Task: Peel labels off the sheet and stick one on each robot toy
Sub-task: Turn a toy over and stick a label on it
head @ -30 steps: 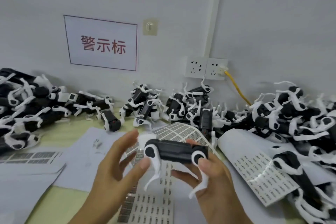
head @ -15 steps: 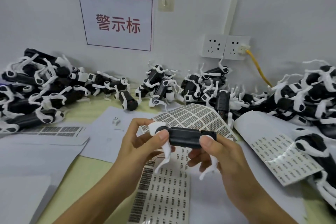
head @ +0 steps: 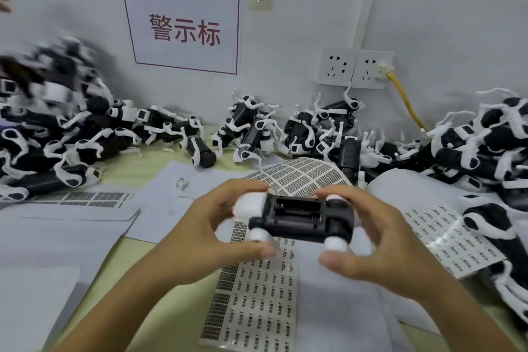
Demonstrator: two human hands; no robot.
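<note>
While your left hand [head: 228, 226] and right hand [head: 368, 240] grip one belly-up robot toy [head: 300, 216] above the label sheet [head: 257, 306], no label shows on it and heaps [head: 483, 151] remain.

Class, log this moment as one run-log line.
both hands | grip black-and-white plastic robot toy | above printed label sheet | no label peeled

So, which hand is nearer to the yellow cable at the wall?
Right. The right hand is below and left of the yellow cable; the left hand is further left.
</note>
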